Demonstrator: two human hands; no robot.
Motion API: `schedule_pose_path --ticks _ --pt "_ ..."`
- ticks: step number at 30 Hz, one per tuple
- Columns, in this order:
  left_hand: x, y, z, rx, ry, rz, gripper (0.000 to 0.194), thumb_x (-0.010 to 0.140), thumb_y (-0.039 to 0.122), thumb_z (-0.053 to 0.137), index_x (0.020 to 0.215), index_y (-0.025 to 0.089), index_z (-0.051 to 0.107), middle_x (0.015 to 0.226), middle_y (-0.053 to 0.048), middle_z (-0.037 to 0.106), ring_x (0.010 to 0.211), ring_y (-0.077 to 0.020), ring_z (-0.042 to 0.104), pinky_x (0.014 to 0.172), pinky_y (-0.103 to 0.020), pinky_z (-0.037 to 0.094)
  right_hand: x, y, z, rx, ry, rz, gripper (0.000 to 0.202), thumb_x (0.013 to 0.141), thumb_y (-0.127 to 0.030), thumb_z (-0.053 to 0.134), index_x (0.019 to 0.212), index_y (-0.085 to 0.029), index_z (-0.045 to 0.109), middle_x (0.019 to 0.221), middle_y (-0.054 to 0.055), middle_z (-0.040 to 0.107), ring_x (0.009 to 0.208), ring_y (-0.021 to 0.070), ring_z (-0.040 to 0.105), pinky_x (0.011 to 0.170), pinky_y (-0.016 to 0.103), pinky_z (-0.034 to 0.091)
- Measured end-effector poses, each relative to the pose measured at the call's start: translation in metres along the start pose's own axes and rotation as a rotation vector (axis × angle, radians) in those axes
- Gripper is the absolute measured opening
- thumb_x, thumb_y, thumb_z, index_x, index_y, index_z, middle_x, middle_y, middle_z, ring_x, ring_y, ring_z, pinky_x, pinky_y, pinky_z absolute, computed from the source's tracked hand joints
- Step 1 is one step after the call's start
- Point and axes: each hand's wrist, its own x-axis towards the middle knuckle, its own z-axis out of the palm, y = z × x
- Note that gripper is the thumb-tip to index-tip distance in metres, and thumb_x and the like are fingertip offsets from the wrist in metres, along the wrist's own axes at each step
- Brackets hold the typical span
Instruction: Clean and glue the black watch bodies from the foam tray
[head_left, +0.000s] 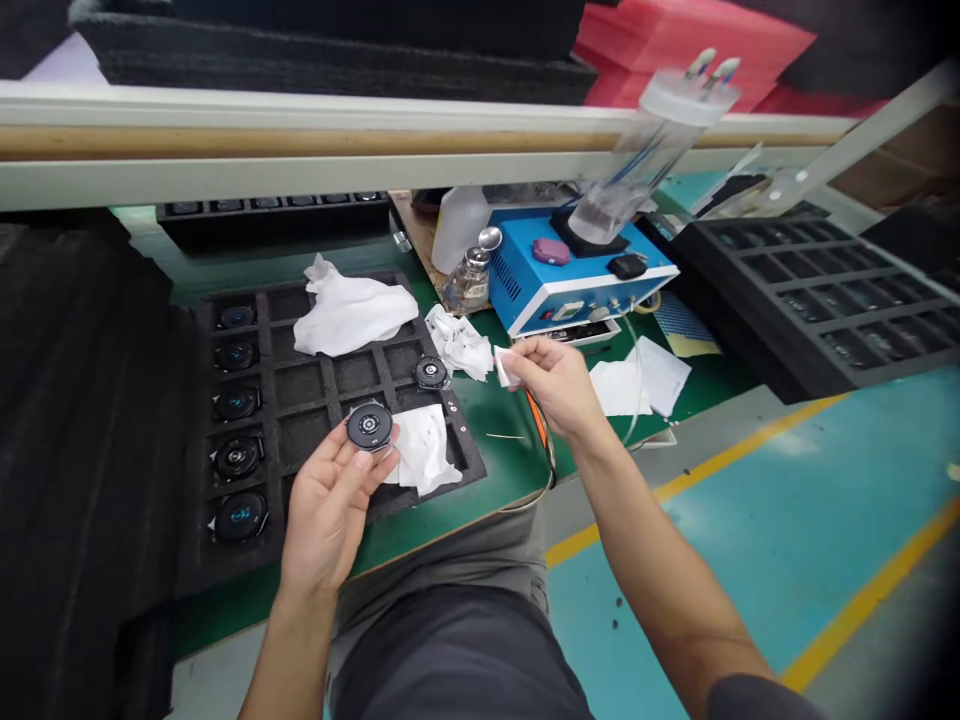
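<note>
Between the thumb and fingers of my left hand point(330, 510) is a round black watch case point(370, 427), its back with the sensor ring facing up. My right hand point(551, 385) pinches a small folded white wipe point(506, 368), apart from the watch case. Below my left hand's level lies a black foam tray point(300, 385) with square pockets. Its left column holds several round watch cases point(238, 456), and another watch case point(430, 372) sits near its right side. White cloths point(352, 308) and a spotted wipe point(426, 450) lie across the tray.
Behind my right hand stands a blue instrument box point(577, 275) bearing a clear cylinder point(626, 165). A glass pump bottle point(472, 275) and crumpled wipes point(459, 342) are beside it. Another foam tray point(825, 300) is at right; stacked black foam point(82, 450) at left. A shelf beam point(337, 170) crosses above.
</note>
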Motion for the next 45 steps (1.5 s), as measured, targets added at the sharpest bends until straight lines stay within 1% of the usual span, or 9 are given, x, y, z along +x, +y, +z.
schedule_pose_path --ticks 4,6,9,15,19,22,28,33,45 --pt "0.001 -0.002 0.000 0.004 0.003 0.008 0.045 0.080 0.025 0.085 0.122 0.018 0.071 0.122 -0.012 0.076 0.114 -0.0257 0.074 0.089 -0.031 0.064 0.064 -0.020 -0.001 -0.232 0.287 -0.245 0.015 0.085 -0.027 0.064 0.096 -0.020 0.071 0.090 0.005 0.075 0.082 0.0207 0.069 0.078 0.036 0.055" --pt "0.000 -0.005 -0.001 0.007 0.017 0.025 0.050 0.080 0.026 0.085 0.127 0.019 0.068 0.124 -0.012 0.076 0.115 -0.0262 0.073 0.089 -0.033 0.064 0.100 -0.028 0.004 -0.449 0.275 -0.319 0.020 0.089 -0.021 0.059 0.101 -0.019 0.074 0.102 0.008 0.077 0.097 0.0249 0.070 0.093 0.041 0.053" --pt "-0.002 -0.010 -0.002 -0.001 0.023 0.038 0.056 0.082 0.027 0.083 0.134 0.021 0.064 0.131 -0.012 0.073 0.121 -0.0266 0.069 0.091 -0.034 0.063 0.138 -0.032 0.016 -0.682 0.183 -0.214 0.017 0.089 -0.016 0.062 0.099 -0.014 0.076 0.105 0.013 0.077 0.106 0.0298 0.070 0.099 0.047 0.050" --pt "-0.006 -0.015 -0.006 -0.028 -0.020 0.050 0.043 0.085 0.029 0.080 0.125 0.020 0.069 0.133 -0.011 0.072 0.126 -0.0280 0.066 0.101 -0.040 0.059 0.160 -0.023 0.028 -0.759 0.120 -0.087 0.028 0.090 -0.029 0.062 0.085 -0.007 0.078 0.091 0.018 0.076 0.104 0.0290 0.071 0.090 0.046 0.047" --pt "-0.008 -0.016 -0.008 -0.030 -0.037 0.064 0.041 0.086 0.030 0.079 0.125 0.021 0.069 0.128 -0.011 0.074 0.120 -0.0288 0.069 0.092 -0.038 0.062 0.138 -0.031 0.027 -0.720 0.171 -0.136 0.031 0.090 -0.034 0.063 0.085 -0.008 0.079 0.094 0.020 0.077 0.100 0.0274 0.071 0.084 0.044 0.046" --pt "-0.008 -0.017 -0.008 -0.021 -0.055 0.068 0.041 0.088 0.031 0.077 0.127 0.020 0.069 0.128 -0.012 0.073 0.121 -0.0304 0.068 0.088 -0.036 0.062 0.081 -0.051 0.034 -0.501 0.154 -0.293 0.018 0.091 -0.031 0.066 0.093 -0.017 0.078 0.096 0.010 0.078 0.091 0.0220 0.072 0.083 0.038 0.051" --pt "-0.007 -0.017 -0.006 -0.009 -0.094 0.033 0.046 0.090 0.033 0.075 0.133 0.019 0.065 0.137 -0.013 0.069 0.125 -0.0321 0.066 0.092 -0.039 0.062 -0.037 -0.090 0.075 -0.095 -0.220 -0.502 0.009 0.095 -0.021 0.064 0.092 -0.024 0.072 0.089 0.004 0.073 0.086 0.0206 0.067 0.078 0.037 0.053" --pt "-0.008 -0.017 -0.004 0.011 -0.076 0.050 0.044 0.089 0.033 0.077 0.130 0.018 0.068 0.137 -0.013 0.069 0.129 -0.0336 0.064 0.101 -0.044 0.060 -0.040 -0.088 0.098 -0.222 -0.201 -0.556 0.018 0.098 -0.018 0.057 0.089 -0.023 0.071 0.085 0.006 0.068 0.085 0.0224 0.058 0.078 0.039 0.048" --pt "-0.007 -0.015 -0.008 0.009 -0.115 -0.021 0.047 0.086 0.033 0.079 0.130 0.019 0.070 0.134 -0.014 0.071 0.126 -0.0347 0.066 0.105 -0.049 0.057 -0.035 -0.084 0.090 -0.202 -0.223 -0.482 0.015 0.096 -0.016 0.059 0.087 -0.023 0.069 0.084 0.003 0.068 0.083 0.0216 0.059 0.080 0.039 0.048"
